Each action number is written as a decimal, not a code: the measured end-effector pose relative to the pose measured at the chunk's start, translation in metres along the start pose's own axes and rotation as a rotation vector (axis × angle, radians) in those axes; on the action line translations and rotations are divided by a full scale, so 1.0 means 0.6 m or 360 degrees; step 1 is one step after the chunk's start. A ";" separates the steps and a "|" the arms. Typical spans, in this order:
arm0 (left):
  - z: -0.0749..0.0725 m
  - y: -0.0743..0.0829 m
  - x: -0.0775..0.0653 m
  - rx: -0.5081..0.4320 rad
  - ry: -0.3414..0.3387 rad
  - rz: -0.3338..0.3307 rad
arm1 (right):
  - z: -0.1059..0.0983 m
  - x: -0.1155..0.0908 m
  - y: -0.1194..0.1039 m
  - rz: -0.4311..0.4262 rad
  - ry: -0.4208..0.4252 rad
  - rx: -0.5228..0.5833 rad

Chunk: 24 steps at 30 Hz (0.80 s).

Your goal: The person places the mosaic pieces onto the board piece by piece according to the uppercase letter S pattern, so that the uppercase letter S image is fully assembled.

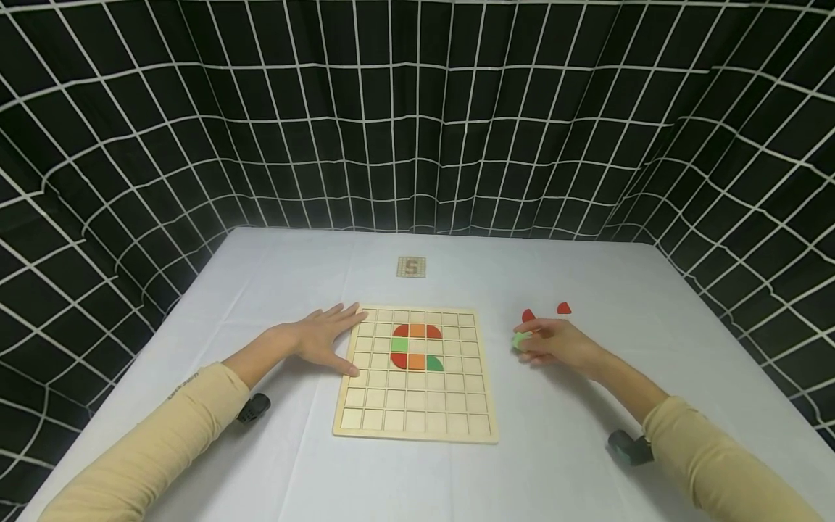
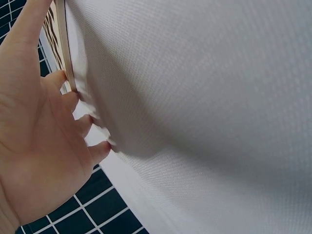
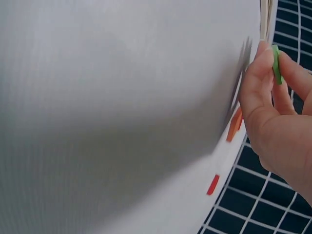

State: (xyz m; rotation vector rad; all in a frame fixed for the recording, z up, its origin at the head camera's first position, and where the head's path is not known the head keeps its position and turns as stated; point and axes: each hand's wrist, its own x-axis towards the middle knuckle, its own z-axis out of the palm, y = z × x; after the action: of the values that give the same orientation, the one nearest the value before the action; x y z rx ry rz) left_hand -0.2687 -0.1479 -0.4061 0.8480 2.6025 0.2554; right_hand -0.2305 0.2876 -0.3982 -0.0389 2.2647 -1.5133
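Note:
A wooden grid board (image 1: 417, 428) lies on the table, with a group of coloured tiles in its upper middle cells. Red quarter-round tiles (image 1: 399, 360), orange squares (image 1: 417, 362), a light green square (image 1: 399, 345) and a dark green quarter-round (image 1: 434, 363) make up that group. My left hand (image 1: 320, 339) rests at the board's left edge, fingers spread, thumb and fingertips touching the rim. To the right of the board, my right hand (image 1: 557, 343) pinches a light green tile (image 3: 276, 65) between thumb and fingers, held above the cloth.
Two red tiles (image 1: 564, 308) (image 1: 528, 315) lie on the white cloth beyond my right hand. An orange piece (image 3: 235, 126) shows beside that hand in the right wrist view. Behind the board lies a small pattern card (image 1: 412, 267). Black gridded curtains (image 1: 417, 109) surround the table.

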 end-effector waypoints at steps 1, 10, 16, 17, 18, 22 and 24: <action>0.000 0.000 0.000 0.0001 -0.0002 -0.0003 | 0.004 -0.001 -0.002 -0.0002 -0.0008 0.0003; 0.000 0.000 0.001 -0.0006 -0.0008 0.0000 | 0.037 -0.005 -0.018 0.0011 -0.0023 -0.0048; -0.001 0.000 0.001 -0.0003 -0.0010 0.0000 | 0.052 -0.008 -0.025 -0.0043 -0.0118 -0.0011; -0.001 0.000 0.001 -0.0005 -0.0010 -0.0001 | 0.055 -0.009 -0.026 -0.0043 -0.0132 -0.0007; -0.001 0.000 0.001 -0.0004 -0.0010 -0.0001 | 0.058 -0.010 -0.028 -0.0044 -0.0143 -0.0015; -0.001 -0.001 0.002 -0.0007 -0.0013 0.0000 | 0.072 -0.015 -0.034 -0.0037 -0.0173 -0.0054; 0.000 -0.001 0.002 -0.0007 -0.0011 0.0000 | 0.078 -0.015 -0.036 -0.0041 -0.0190 -0.0058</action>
State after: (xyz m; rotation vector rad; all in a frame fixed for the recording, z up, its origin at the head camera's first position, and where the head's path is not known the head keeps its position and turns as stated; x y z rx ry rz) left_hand -0.2700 -0.1477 -0.4065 0.8455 2.5947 0.2578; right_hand -0.2100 0.2400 -0.3913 -0.1655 2.2045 -1.4431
